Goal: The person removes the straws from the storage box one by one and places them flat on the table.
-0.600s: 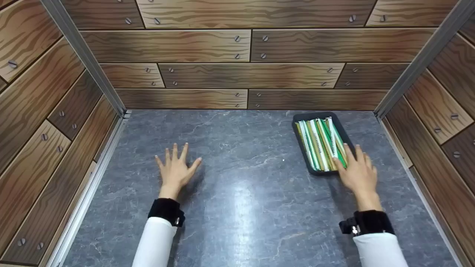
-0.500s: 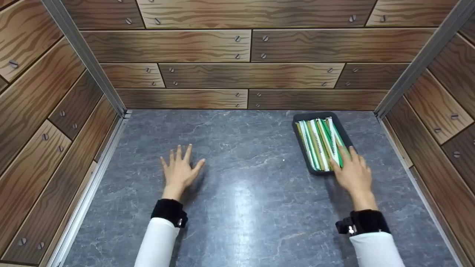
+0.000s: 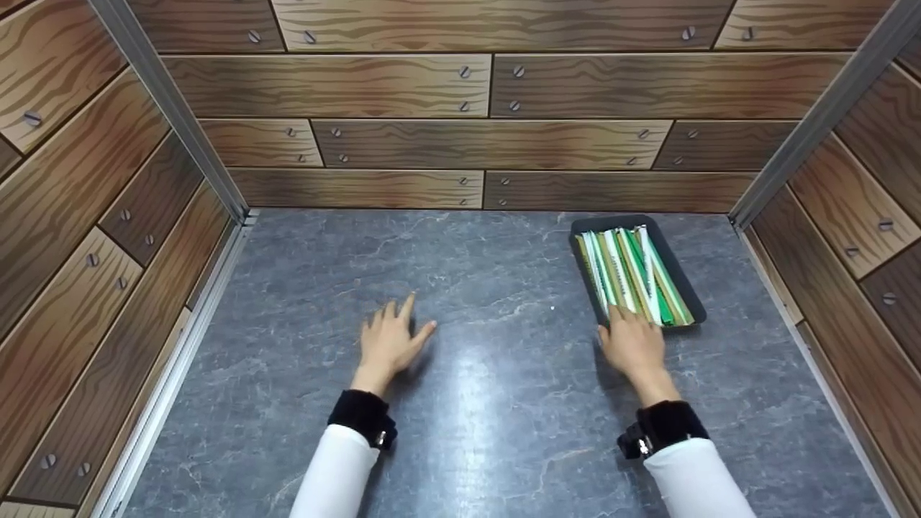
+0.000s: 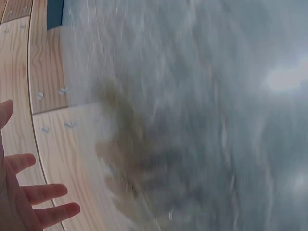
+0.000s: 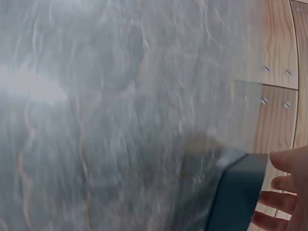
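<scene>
In the head view, a black rectangular tray (image 3: 673,262) at the right back holds slim stick packets (image 3: 627,266) in green, white and gold, lying side by side lengthwise. My right hand (image 3: 637,349) is over the tray's near left corner, its fingertips overlapping the packets' near ends. In the right wrist view the tray's dark side (image 5: 238,192) comes close to the fingers of that hand (image 5: 291,192), which are loosely bent with nothing seen between them. My left hand (image 3: 391,342) is above the table left of centre, fingers spread and holding nothing, as the left wrist view also shows.
A grey marbled tabletop (image 3: 504,403) lies under both hands, with a bright light reflection near the middle. Wood-patterned panels (image 3: 403,144) wall in the back and both sides, joined by grey metal posts (image 3: 173,115) at the corners.
My right hand has moved left along the tray's near end, uncovering its near right corner. The left hand has shifted right and slightly toward me. The tray stays in place.
</scene>
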Tool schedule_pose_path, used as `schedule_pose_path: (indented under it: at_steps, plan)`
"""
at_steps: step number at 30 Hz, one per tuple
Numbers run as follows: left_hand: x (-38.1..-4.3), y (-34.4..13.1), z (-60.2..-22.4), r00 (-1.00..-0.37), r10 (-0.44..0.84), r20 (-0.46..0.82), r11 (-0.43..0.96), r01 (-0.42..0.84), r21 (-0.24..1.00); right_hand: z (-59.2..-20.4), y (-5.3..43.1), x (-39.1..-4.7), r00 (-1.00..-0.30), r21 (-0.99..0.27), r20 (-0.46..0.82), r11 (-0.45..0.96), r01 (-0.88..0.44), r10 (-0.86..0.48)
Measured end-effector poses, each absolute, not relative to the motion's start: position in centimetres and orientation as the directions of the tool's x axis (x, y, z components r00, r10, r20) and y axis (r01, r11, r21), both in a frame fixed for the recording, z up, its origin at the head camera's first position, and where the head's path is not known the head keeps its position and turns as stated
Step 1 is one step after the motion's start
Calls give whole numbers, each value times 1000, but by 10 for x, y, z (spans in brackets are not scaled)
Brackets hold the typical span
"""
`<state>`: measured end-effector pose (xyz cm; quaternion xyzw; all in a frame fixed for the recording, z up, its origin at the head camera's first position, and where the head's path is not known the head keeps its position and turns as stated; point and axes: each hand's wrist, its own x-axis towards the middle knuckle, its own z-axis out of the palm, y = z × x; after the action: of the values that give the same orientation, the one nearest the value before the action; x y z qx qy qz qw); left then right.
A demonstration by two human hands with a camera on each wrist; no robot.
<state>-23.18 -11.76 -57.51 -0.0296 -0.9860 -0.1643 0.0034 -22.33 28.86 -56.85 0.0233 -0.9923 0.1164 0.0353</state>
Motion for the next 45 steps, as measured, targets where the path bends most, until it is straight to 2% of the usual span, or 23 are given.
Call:
schedule_pose_path:
  at_steps: [12, 20, 31, 45]
  plan:
    - [-217, -87, -586, -993, 121, -3, 912, 110, 395, -584, 262, -220, -966, -271, 256, 958, -99, -28]
    - [-214, -68, -588, -985, 174, 12, 899, 164, 406, -583, 231, -210, -980, -336, 189, 933, -127, -65]
    - [-211, -48, -585, -970, 235, 68, 899, 243, 364, -584, 183, -188, -965, -371, 199, 898, -237, -173]
    - [-215, -31, -584, -969, 232, 89, 878, 248, 410, -585, 134, -158, -891, -381, 215, 806, -453, -399]
